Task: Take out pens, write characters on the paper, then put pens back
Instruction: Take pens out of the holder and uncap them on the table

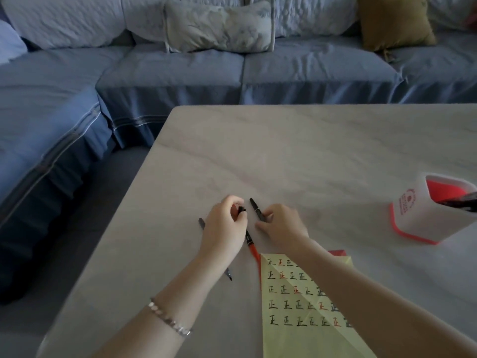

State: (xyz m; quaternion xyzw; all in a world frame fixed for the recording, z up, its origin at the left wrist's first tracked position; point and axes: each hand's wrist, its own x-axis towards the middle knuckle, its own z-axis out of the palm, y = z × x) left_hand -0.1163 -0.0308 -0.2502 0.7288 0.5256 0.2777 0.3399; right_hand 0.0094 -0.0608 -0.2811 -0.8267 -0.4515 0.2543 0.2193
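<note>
Tabletop (322, 156): left fingers (235, 200) pinch red-ended pen (251, 246), right fingers (261, 226) black pen (255, 206).

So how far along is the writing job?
Writing looks mostly done: the paper carries rows of characters. In hand: the left hand grips a red-ended pen, the right hand a black pen. Left: those, plus a third pen on the table, go into the holder.
</note>
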